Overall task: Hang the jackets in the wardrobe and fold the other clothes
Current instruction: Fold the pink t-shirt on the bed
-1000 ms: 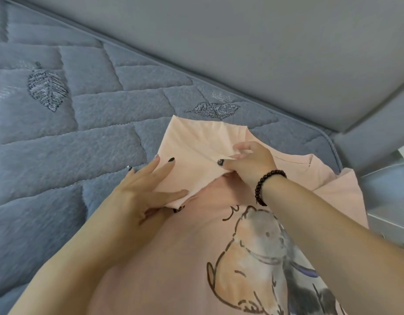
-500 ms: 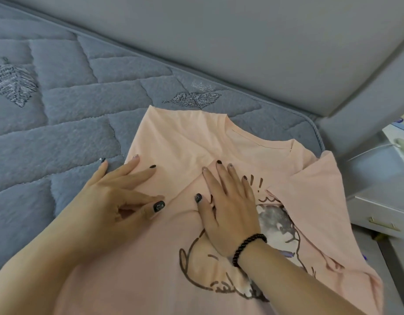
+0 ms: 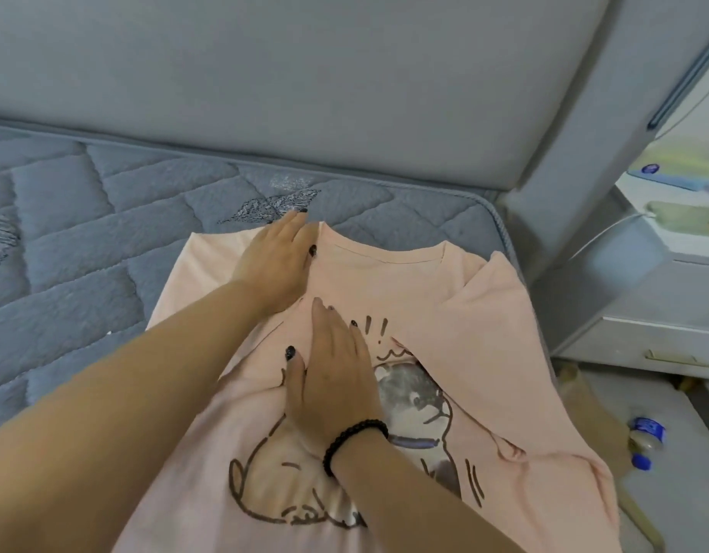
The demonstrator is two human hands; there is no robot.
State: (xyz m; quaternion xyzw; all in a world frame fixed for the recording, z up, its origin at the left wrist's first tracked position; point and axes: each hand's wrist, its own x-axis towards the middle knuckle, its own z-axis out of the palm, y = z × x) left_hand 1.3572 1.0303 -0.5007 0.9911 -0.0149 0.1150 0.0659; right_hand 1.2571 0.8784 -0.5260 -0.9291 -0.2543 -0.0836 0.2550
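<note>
I see the pink T-shirt spread face up on the grey mattress, its collar near the mattress's far right corner, close to the headboard. My left hand lies flat with straight fingers on the shirt's folded-in left shoulder, beside the collar. My right hand, wearing a black bead bracelet, presses flat on the chest above the cartoon print. Neither grips anything. A nightstand stands beside the mattress's right edge.

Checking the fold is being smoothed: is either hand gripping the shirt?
No: the left hand and right hand both lie flat on the pink T-shirt.
</note>
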